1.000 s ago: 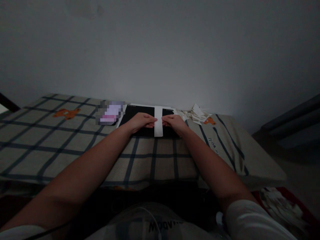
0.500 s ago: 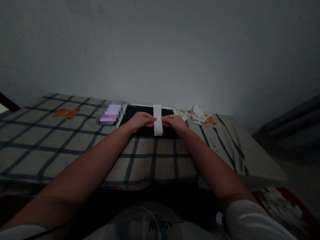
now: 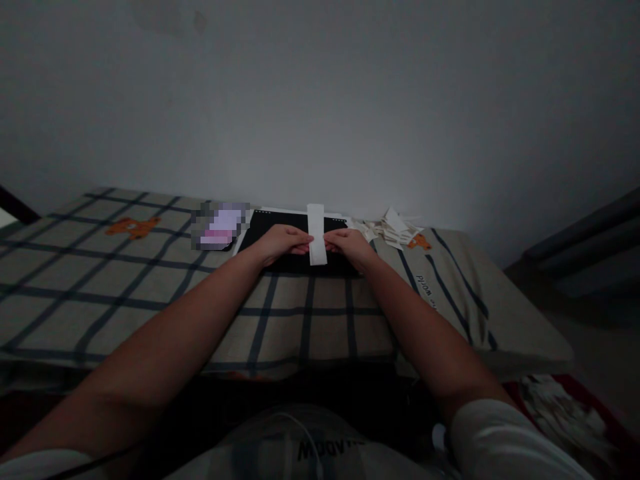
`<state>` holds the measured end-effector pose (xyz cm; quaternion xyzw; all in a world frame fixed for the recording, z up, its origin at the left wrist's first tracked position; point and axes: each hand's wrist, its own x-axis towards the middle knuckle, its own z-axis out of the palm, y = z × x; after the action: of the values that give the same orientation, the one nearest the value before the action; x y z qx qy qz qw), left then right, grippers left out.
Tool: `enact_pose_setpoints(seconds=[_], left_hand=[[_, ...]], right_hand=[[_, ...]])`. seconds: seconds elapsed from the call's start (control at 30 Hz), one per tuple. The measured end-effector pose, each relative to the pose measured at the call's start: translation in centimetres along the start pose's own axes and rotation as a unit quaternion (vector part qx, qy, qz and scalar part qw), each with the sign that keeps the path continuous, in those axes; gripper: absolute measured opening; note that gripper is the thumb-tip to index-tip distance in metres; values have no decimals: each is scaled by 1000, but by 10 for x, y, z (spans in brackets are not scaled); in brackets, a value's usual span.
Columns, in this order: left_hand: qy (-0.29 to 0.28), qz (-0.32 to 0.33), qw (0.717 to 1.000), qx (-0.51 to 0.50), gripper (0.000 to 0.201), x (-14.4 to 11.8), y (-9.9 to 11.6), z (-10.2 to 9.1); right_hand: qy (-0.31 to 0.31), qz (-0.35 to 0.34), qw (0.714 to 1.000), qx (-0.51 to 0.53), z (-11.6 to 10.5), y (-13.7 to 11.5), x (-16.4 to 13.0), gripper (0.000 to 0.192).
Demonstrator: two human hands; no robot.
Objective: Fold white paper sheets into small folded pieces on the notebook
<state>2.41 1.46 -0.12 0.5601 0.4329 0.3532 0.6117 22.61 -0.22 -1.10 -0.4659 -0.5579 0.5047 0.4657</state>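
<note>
Between my two hands a narrow white paper strip [image 3: 317, 223] stands lengthwise, its far end reaching toward the wall. My left hand [image 3: 285, 243] pinches its left edge between thumb and fingers. On the opposite edge, my right hand [image 3: 351, 245] grips it the same way. Beneath the strip lies a flat black cover [image 3: 265, 230] with small holes along its far edge, like a notebook or folder, on white sheets. Whether the strip is one layer or folded, I cannot tell.
A heap of white paper pieces [image 3: 397, 230] lies to the right of the black cover. To the left is a phone-like device [image 3: 220, 227], its screen blurred out. A checked cloth [image 3: 165, 313] covers the table, which stands against a grey wall [image 3: 320, 107].
The white strip has shifted slightly away from me, and its near end now looks even where layers were fanned apart before. Both hands stay in nearly the same place.
</note>
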Motion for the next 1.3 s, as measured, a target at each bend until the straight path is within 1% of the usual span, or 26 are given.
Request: enact_pose_setpoints(seconds=[0.2,0.33,0.47,0.53,0.6,0.77,0.9,0.97,1.13,1.3], left_hand=[[28,7,1000,0,10,-1,1,3],[38,12,999,1,7,-1,3,3],[19,0,1000,3,10,-2,4,3],[0,-11,1000,7,13,-3,4,3],[-8,-15,1000,10,13,-4,4,4],[20,-5,1000,4,9,-4,4,4],[31,2,1000,-3,7,-3,3,4],[30,3,1000,-7,9,-2,3,4],[-3,-10,1000,2,19,-3,3,3],[15,-6,1000,3,16,-4,3,4]], right_hand=[[-20,25,999,14,-2,2,1,11],[-25,20,999,8,-2,4,2,12],[-9,3,1000,2,-1,4,2,11],[2,1,1000,5,-1,4,3,10],[2,3,1000,7,-2,4,3,10],[-19,19,1000,13,-3,5,3,11],[-24,24,999,19,-2,3,2,11],[-17,23,999,18,-2,2,2,9],[3,12,1000,14,-3,4,3,10],[-6,24,1000,20,-4,5,4,10]])
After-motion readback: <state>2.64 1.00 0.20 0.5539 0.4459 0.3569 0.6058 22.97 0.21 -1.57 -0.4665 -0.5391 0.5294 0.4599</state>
